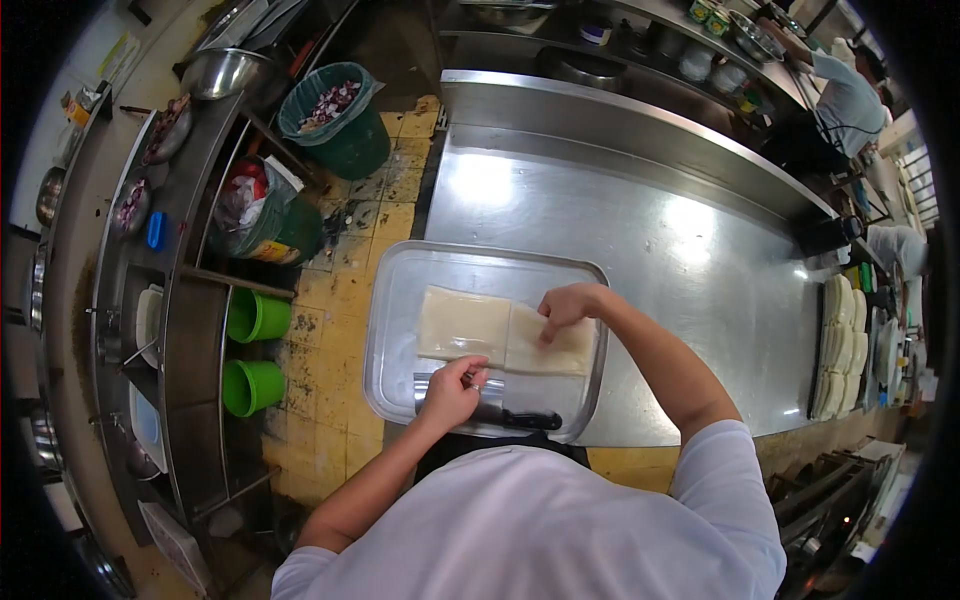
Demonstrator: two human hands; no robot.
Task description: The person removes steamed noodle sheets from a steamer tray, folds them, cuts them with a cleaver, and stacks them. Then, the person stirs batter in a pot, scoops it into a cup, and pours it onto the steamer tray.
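Pale cream rectangular dough sheets point(463, 325): handling and grip

We locate them side by side, flat in the silver metal tray point(480, 265) on the steel bench point(660, 360). Our left hand point(453, 396), partly curled, is at the near edge; our right hand point(570, 304), partly curled, touches the right-hand sheet. We cannot tell whether either grips. Likely soft, tearable: support broadly from beneath.
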